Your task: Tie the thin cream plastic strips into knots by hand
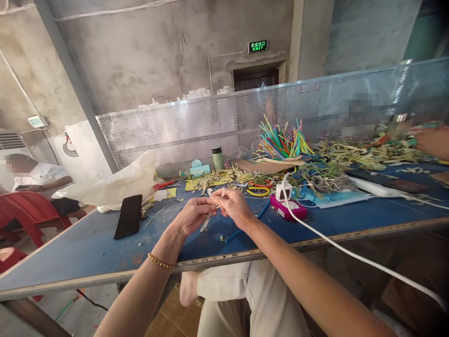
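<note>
Over the blue table (80, 252), my left hand (191, 216) and my right hand (234, 206) meet with fingertips pinched together. Between them they hold a thin whitish strip (205, 223); one end dangles below the fingers, and a bit sticks up above them. The fingers cover its middle part. A gold bead bracelet (160, 263) circles my left wrist. To the left of my left hand lies a black phone (128, 216). A blue tube (264, 209) is on the table just right of my right hand.
Behind are a green bottle (218, 159), colourful strips (282, 140), a yellow-handled tool (258, 191) and heaped pale strips (365, 154). A white charger (284, 191) with a cable sits by a magenta box (288, 208). A plastic bag (115, 180) lies left; a person (47, 175) sits beyond.
</note>
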Demonstrator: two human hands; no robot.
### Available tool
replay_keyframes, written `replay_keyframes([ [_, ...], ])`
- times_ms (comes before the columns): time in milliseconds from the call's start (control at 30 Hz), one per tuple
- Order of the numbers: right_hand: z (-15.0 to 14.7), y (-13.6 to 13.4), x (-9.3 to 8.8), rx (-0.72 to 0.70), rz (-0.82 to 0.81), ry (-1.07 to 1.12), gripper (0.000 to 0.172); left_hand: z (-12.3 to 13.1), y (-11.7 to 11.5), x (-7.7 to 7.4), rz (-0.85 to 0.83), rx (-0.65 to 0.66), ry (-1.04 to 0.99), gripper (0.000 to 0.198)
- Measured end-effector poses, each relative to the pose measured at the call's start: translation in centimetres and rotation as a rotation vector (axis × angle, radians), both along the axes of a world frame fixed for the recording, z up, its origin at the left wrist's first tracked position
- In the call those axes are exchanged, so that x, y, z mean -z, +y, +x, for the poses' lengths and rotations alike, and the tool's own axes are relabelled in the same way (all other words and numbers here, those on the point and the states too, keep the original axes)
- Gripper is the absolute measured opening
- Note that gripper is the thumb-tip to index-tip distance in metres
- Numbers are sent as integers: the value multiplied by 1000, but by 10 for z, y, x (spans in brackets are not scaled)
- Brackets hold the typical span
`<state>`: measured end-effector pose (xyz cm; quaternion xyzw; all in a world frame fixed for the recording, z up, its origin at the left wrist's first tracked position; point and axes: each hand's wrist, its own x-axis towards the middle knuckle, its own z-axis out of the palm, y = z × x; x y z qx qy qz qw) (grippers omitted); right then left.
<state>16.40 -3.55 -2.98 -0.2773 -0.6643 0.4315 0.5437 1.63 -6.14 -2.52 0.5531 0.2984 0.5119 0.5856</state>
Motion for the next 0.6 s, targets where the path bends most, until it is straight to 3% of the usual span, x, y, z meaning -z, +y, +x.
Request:
replay_keyframes([
  [233, 0, 0, -1, -41, -33, 19, 19, -3, 3, 3, 9, 29, -26, 13],
  [400, -1, 2, -1, -47, -57, 57, 25, -4, 3, 2, -36, 100, -86, 27],
  [467, -1, 3, -2, -36, -50, 45, 25, -1, 1, 2, -10, 79, -56, 32],
  [600, -1, 2, -2, -7, -42, 24, 22, 4, -2, 2, 84, -13, 8, 23],
])
